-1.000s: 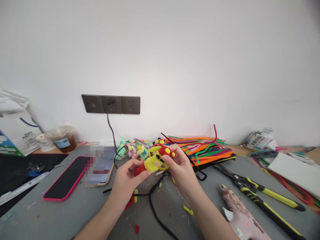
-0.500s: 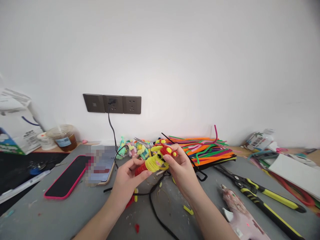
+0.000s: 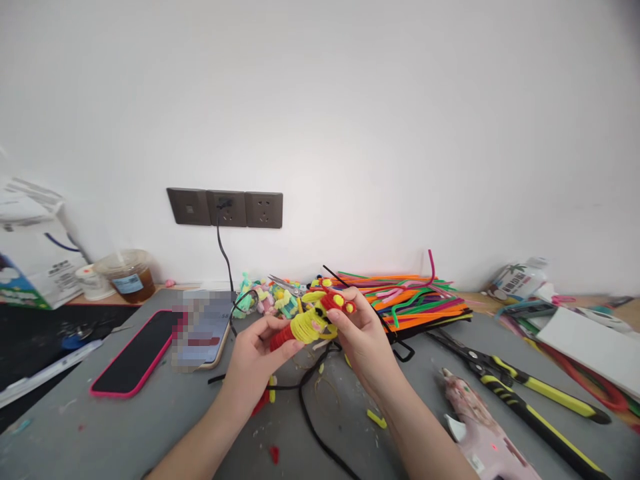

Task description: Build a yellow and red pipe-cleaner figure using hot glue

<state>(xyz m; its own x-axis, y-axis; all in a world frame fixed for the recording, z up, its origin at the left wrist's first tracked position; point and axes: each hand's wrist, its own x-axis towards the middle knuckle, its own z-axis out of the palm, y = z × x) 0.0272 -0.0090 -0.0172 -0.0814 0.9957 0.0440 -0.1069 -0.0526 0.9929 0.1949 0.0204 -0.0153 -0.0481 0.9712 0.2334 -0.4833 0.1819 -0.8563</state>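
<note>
A small pipe-cleaner figure (image 3: 306, 327), wound in red and yellow coils with a black eye-like spot, is held up above the desk between both hands. My left hand (image 3: 260, 350) is closed round its red lower part, the thumb lying along the yellow coils. With thumb and fingers my right hand (image 3: 361, 330) pinches the red top end, where yellow round tips stick out. Behind the figure lie scissors (image 3: 286, 285) with open blades and a heap of pastel pipe-cleaner pieces (image 3: 250, 297). Part of the figure is hidden by the fingers.
Many coloured pipe cleaners (image 3: 425, 300) lie at the back. Long-handled pliers (image 3: 520, 390) and a pink glue gun (image 3: 483, 430) rest at right. Two phones, one pink-edged phone (image 3: 135, 353), and a drink cup (image 3: 129, 277) stand left. A black cable (image 3: 310, 413) crosses the desk.
</note>
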